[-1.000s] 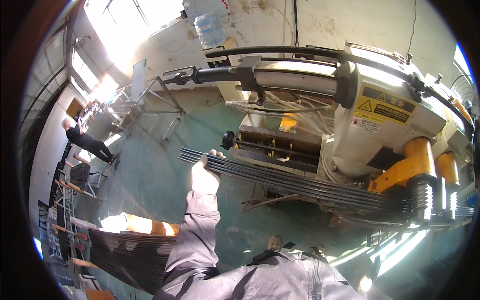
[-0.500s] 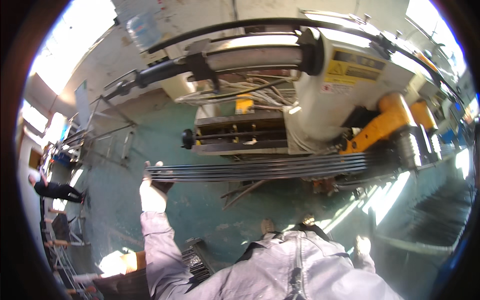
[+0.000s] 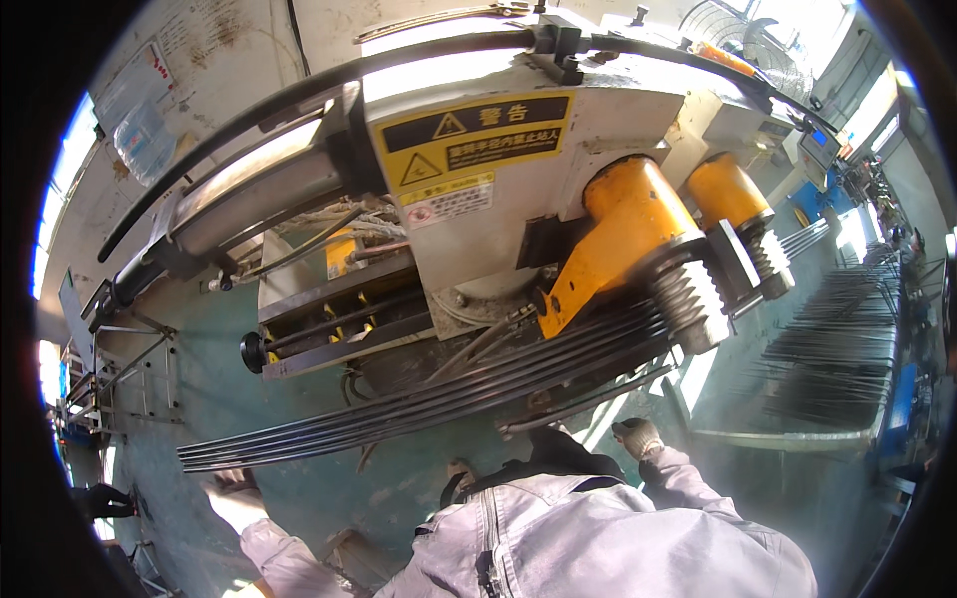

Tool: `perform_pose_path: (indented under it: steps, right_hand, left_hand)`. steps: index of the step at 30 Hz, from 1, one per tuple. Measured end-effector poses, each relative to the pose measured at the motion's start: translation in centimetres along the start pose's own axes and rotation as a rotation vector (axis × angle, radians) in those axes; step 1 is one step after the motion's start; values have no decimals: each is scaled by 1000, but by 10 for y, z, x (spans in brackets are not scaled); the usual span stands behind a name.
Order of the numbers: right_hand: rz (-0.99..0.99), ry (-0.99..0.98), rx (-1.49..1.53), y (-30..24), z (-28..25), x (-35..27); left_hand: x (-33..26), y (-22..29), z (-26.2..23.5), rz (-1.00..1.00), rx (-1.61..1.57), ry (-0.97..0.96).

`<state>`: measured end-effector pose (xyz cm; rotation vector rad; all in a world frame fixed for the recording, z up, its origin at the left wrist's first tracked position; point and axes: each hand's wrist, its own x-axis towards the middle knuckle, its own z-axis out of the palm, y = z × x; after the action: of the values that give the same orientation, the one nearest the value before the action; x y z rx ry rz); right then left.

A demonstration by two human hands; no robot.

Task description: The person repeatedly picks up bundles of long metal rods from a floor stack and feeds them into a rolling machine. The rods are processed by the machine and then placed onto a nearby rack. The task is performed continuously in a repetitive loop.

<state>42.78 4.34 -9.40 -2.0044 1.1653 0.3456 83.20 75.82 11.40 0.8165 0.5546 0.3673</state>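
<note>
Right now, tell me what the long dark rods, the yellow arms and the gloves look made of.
Long rods: likely steel, dark and dull, thin and straight with faint glints. Yellow arms: seemingly painted metal, glossy yellow with sharp highlights. Glove on the left hand: pale fabric, matte and soft-looking. Glove on the right hand: knit-looking cloth, grey and soiled; the weave is too small to be sure.

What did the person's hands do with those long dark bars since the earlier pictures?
The left hand was gripping the near end of the bundle of long dark bars; now it sits just below that end, and whether it still touches is unclear. The right hand, unseen before, has come up near the bars by the yellow rollers. The bars still lie across the machine.
</note>
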Motion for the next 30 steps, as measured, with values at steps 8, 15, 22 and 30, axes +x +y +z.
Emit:
perform_pose_path:
  steps: [8,15,22,30]
  right_hand:
    - [128,-39,-73,57,-89,101]
    - [124,-2,-43,64,-124,115]
    - [280,-3,190,112,-49,87]
    - [171,162,36,56,-79,-58]
  left_hand:
    - [-183,-238,31,384,1395,-617]
    - [-216,-273,64,876,1992,-1145]
    - [-187,-270,74,939,1795,-1127]
    - [-217,-258,69,-513,294,-959]
